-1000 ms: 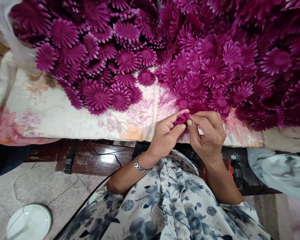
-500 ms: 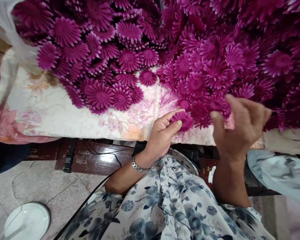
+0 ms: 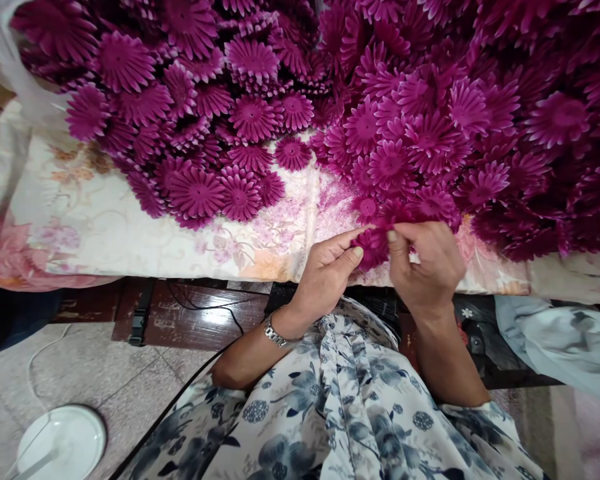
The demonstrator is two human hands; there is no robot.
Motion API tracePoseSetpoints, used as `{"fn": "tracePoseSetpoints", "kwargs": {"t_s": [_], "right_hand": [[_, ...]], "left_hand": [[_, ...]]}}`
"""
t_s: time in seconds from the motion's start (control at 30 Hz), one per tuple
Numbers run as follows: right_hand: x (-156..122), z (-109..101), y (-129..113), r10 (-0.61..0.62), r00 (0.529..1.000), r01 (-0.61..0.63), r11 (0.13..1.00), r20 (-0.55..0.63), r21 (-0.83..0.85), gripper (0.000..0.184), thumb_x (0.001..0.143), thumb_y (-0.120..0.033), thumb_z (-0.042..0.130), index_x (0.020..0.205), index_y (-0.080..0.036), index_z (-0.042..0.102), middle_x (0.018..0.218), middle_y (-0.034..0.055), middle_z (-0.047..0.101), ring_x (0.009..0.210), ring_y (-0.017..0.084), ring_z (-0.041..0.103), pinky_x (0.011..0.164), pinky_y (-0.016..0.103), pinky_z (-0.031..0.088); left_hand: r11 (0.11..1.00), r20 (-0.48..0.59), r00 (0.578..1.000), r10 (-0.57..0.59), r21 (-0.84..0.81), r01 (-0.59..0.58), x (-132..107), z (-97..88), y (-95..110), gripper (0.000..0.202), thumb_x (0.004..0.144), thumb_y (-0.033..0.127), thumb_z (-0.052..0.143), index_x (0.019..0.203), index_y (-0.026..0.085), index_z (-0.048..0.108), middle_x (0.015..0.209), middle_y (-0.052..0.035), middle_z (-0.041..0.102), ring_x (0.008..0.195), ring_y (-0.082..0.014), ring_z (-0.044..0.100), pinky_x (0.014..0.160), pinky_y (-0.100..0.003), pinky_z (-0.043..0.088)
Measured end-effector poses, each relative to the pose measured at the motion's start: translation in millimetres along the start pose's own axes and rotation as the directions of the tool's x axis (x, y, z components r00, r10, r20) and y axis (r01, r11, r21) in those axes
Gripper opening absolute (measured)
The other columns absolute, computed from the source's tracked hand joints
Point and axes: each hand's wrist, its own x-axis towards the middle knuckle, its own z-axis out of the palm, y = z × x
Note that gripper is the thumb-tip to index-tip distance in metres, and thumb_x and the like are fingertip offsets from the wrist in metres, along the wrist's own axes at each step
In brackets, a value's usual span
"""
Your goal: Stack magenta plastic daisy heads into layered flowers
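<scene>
So, one purple flower [image 3: 373, 245] is being pinched between both hands right at the near edge of the flowered cloth [image 3: 105, 227], roughly mid-scene. It's gripped by the left hand [image 3: 325, 270] with thumb and forefinger closed on its left side, and the right hand [image 3: 427, 263] is clamped on its right side the same way, other fingers curled in. Nothing else is held. On the far left a flat spread of flowers [image 3: 205, 133] can be seen, mostly laid face up, while a much bigger jumbled heap [image 3: 455, 100] is piled on the far right, just beyond the hands. Which lot has been gone through can't really be told, but judging by that heap, plenty seems left to be handled. A watch [image 3: 276, 331] is worn on the left wrist, and a white dish [image 3: 60, 443] is sat on the floor, near left.
</scene>
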Motion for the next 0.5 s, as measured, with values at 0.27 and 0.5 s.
{"fn": "tracePoseSetpoints", "kwargs": {"t_s": [0.27,0.5], "right_hand": [[13,-25,33,0.077,0.996,-0.083,0.980,-0.042,-0.183,0.027,0.082,-0.031,0.064,0.105,-0.018,0.065,0.096,0.0113,0.064,0.092,0.024,0.058,0.079,0.038,0.043],[6,-4,-12,-0.032,0.963,-0.036,0.968,0.269,0.247,0.004,0.084,-0.017,0.059,0.080,-0.017,0.060,0.071,0.0025,0.062,0.070,0.015,0.057,0.066,0.028,0.048]], "left_hand": [[0.992,-0.096,0.991,-0.096,-0.090,0.088,3,4.5,8,0.034,0.065,0.026,0.075,0.098,0.018,0.073,0.080,-0.0028,0.073,0.072,-0.0121,0.064,0.074,-0.025,0.052],[0.990,-0.011,0.990,-0.140,-0.035,0.140,0,4.7,5,0.033,0.071,0.031,0.072,0.101,0.018,0.072,0.098,-0.0050,0.072,0.098,-0.0175,0.064,0.088,-0.027,0.049]]}}
